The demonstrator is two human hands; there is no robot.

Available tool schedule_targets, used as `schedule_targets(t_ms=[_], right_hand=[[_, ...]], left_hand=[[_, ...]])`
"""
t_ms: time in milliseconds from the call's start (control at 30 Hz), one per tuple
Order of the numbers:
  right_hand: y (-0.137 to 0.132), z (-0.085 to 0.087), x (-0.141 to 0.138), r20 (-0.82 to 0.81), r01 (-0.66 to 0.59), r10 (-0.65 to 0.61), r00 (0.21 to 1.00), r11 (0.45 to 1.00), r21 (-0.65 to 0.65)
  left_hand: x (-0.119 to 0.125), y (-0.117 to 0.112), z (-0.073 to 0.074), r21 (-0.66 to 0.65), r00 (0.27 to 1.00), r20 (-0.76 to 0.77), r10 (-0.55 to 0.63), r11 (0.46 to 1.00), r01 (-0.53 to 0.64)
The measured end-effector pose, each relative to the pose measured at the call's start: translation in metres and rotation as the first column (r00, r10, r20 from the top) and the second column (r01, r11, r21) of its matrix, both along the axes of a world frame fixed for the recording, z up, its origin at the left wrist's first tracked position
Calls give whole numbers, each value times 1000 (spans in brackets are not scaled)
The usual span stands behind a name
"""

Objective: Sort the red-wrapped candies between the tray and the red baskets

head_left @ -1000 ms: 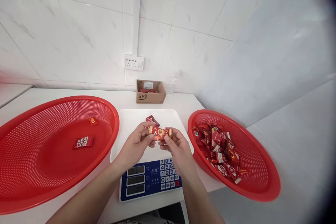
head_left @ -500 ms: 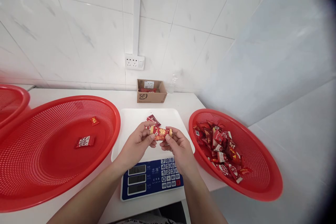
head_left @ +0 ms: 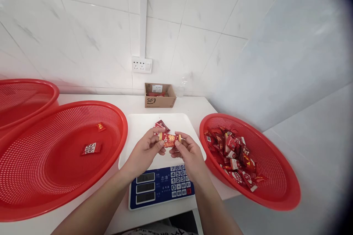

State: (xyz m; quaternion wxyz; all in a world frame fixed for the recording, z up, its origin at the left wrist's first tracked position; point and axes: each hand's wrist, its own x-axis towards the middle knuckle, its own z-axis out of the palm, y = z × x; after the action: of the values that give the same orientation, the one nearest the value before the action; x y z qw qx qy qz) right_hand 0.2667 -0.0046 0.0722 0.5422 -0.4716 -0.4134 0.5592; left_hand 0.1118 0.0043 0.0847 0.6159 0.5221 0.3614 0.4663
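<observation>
Between both hands, above the white pan of a scale point(head_left: 132, 132), is a small red wrapped candy packet point(head_left: 170, 138) with gold ends and a gold emblem. My left hand point(head_left: 147, 150) pinches its left end between thumb and fingers. The right end is gripped by my right hand point(head_left: 190, 152), thumb on the front. Just behind the left fingers, more red packets point(head_left: 163, 125) lie on the pan, partly hidden. Below the hands shows the scale's blue panel point(head_left: 162, 200) with displays and number keys, its right edge partly covered by my right wrist.
To the right, a red basket point(head_left: 286, 194) holds many red packets. The large red basket point(head_left: 59, 107) at left contains two packets, and another red basket point(head_left: 52, 86) stands behind it. A cardboard box point(head_left: 162, 102) with red packets sits near the tiled wall.
The far-left basket has shifted to the right and shows more of itself. Both hands keep the same hold on the candy packet; the whole view has moved very slightly.
</observation>
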Motion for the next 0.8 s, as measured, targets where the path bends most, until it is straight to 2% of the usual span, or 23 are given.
schedule_targets(t_ms=[533,800], right_hand=[[1,2,-1,13,-1,1,1000,1000,24],[0,0,0,6,3,-3,1000,1000,18]], left_hand=[[-2,2,-1,5,1000,-4,9,1000,-9],[-2,0,-1,-1,1000,-20,-22,1000,22]])
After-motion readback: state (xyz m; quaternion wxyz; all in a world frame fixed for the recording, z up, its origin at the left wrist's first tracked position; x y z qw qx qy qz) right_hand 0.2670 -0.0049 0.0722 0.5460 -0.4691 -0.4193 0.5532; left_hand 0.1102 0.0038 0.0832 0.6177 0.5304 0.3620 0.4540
